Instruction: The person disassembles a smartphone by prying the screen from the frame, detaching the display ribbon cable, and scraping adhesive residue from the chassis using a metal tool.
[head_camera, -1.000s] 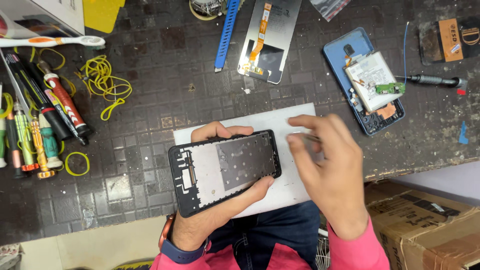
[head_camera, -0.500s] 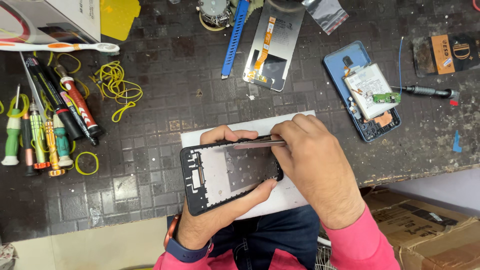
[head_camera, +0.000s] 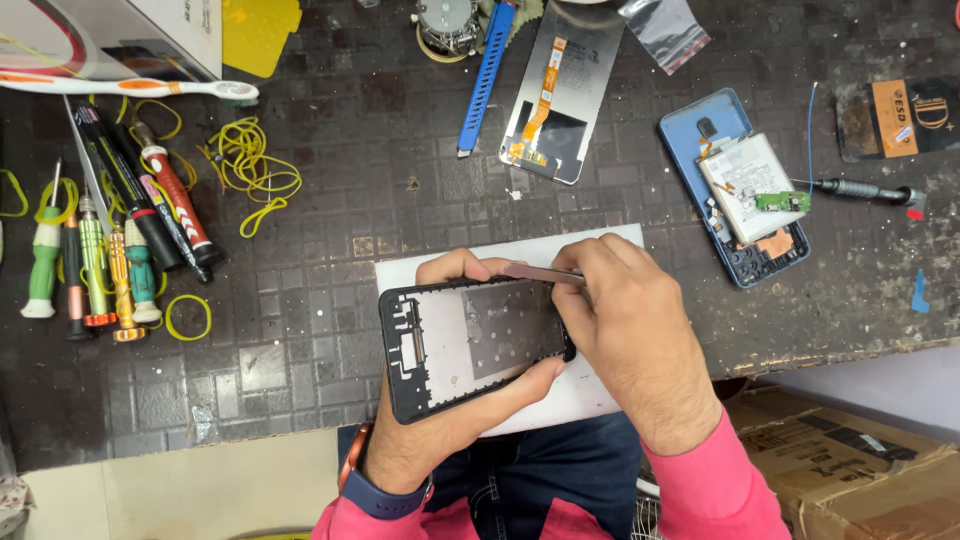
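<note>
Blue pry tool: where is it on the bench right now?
In the head view, the blue pry tool lies top centre, just left of the loose display panel, right of the yellow rubber bands.

Tweezers (head_camera: 543, 272) now against frame (head_camera: 470, 342)

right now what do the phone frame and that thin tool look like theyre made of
Phone frame: matte black rim, likely plastic, around a dull grey plate that looks like metal. Thin tool in the right hand: flat, pinkish sheen, probably metal; hard to be sure.

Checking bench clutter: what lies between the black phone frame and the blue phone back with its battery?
Head view: the right hand with a thin metal tool, white sheet, then bare dark mat.
</note>
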